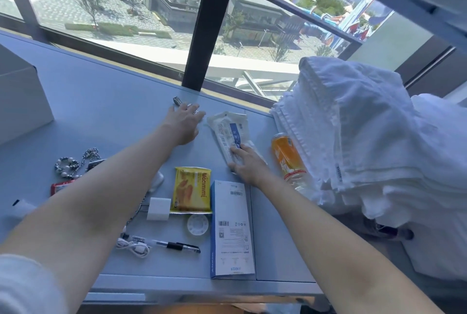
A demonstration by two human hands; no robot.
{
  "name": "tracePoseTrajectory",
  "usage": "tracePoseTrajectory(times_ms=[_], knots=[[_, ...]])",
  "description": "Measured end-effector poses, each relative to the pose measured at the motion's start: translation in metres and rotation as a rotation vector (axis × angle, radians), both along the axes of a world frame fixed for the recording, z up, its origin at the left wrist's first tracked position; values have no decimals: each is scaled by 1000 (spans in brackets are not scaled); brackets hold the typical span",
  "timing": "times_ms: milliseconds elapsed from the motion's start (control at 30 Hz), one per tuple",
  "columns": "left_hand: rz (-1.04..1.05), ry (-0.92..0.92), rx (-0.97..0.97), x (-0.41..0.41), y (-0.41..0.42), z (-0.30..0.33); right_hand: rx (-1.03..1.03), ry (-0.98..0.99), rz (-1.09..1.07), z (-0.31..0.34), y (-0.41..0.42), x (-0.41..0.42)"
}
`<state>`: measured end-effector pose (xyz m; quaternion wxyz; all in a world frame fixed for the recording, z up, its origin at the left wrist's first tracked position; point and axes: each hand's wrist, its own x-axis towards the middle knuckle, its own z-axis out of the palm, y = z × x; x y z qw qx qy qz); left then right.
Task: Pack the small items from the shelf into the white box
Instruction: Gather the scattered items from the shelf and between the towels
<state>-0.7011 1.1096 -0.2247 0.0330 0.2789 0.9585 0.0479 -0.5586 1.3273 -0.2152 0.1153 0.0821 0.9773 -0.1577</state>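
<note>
R hand [246,164], centre-right of frame: fingers laid nearly flat on the lower end of the white sachet pack [228,131], thumb at its near edge. Grip reads as spread and pressing, not closed round it yet; I'd say it's pinning the pack so it can slide or pinch it up off the counter [106,101].

L hand [185,121], just above frame centre: arm stretched far, fingers splayed over small metal bits [177,100] by the window frame. Fingertips hide most of them, so I can't tell if anything is pinched. Looks like a reach for the farthest pieces first, imo.

Outward from there: orange can [286,157] lies on its side right of the sachet, against the white towel stack [366,141], prob. so it won't roll. Lower centre: yellow snack packet [193,188], white charger cube [158,208], long blue-white carton [231,227], round clear lid [198,224], black pen [179,246], white cable [134,246]. Left-centre: bead and chain jewellery [73,162], red packet [59,186], partly under the L forearm.

White box [20,104] sits at the far left edge, well apart from both hands; inside not visible. Items are all flat and spread out, easy single picks. Nothing packed that I can see, so task is early, I judge.
</note>
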Motion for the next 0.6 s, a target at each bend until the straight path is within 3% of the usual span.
tracePoseTrajectory(times_ms=[333, 600], knots=[[9, -57, -90, -13, -14, -1, -58, -26, -13, 0, 4, 2], [116, -97, -2, -1, -104, -7, -39, -86, 90, 11, -17, -26]])
